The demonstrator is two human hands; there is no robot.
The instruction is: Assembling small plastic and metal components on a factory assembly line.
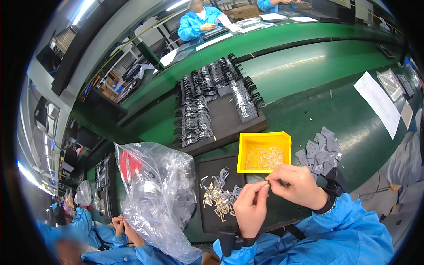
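My left hand point(251, 210) and my right hand point(298, 185) meet in front of the yellow bin point(286, 152), fingertips pinched close together. Whatever sits between them is too small to make out. Many thin, pale brass-coloured pins point(267, 158) lie in the bin, just beyond my right fingers. Left of my left hand is a shallow black tray point(207, 165). On it lie brass-coloured pieces point(216, 198) and small grey clip-like parts point(222, 176), heaped together. Flat dark grey pieces point(320, 152) form a loose pile to the right of the bin.
A large clear plastic bag point(161, 190) bulges beside the tray. Farther back, a dark tray point(227, 117) holds rows of black parts. White paper point(377, 104) lies at the right. A co-worker's hands point(123, 227) are at lower left; another person point(198, 24) sits across the green bench.
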